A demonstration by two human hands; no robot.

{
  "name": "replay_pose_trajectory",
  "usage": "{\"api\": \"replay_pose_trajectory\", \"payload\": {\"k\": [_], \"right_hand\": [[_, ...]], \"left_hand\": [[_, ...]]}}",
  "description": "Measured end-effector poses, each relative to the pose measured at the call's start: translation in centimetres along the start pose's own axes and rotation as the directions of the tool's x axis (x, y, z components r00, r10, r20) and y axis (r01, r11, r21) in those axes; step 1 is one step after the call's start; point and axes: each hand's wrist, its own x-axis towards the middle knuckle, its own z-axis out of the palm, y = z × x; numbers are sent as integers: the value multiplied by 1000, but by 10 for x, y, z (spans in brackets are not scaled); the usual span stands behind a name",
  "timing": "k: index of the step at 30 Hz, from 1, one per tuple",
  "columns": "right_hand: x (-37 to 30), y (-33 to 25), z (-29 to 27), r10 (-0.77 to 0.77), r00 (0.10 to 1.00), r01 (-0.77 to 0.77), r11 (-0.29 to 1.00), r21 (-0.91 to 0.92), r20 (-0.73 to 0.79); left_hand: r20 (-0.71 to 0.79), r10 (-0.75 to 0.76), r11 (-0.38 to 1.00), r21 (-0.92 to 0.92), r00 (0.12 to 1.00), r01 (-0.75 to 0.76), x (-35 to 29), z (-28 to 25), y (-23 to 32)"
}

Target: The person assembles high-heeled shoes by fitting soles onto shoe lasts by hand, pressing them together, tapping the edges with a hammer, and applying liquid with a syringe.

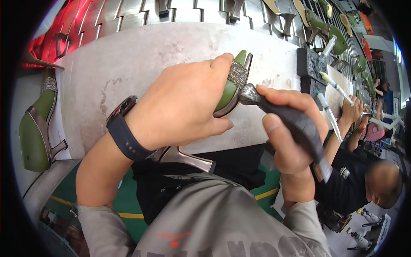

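A high-heeled sandal (237,73) with a glittery strap sits on a green shoe last (226,95), tilted over the near edge of the worktop. Its bronze heel (184,158) points toward me below my wrist. My left hand (188,100), with a dark watch on its wrist, is closed around the sandal and hides its middle. My right hand (295,124) grips a dark curved hand tool (289,118). The tool's rounded metal end touches or nearly touches the sole edge beside the strap; its flat metal tip sticks out below my palm. I cannot tell its exact kind.
A pale worktop (115,64) lies before me, with a metal slat conveyor (188,15) beyond it. Another sandal on a green last (36,124) stands at left. Right are dark blocks (307,66), syringes (329,109) and a co-worker (355,184) whose hands are nearby.
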Motion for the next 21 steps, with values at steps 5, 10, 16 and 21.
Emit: {"api": "replay_pose_trajectory", "payload": {"k": [5, 10, 16, 21], "right_hand": [[-15, 17, 23, -433, 899, 430, 849, -306, 61], [-30, 16, 39, -482, 867, 483, 750, -451, 125], [-41, 18, 72, -462, 886, 451, 850, -273, 25], [-37, 19, 81, -459, 888, 454, 879, -143, -1]], "left_hand": [[-20, 94, 995, -43, 995, -95, -1, 0, -10], [91, 120, 929, -361, 989, -79, -1, -19, -23], [-110, 123, 970, -197, 986, -143, -10, -5, -16], [-43, 97, 970, -221, 994, -104, -3, -6, -14]]}}
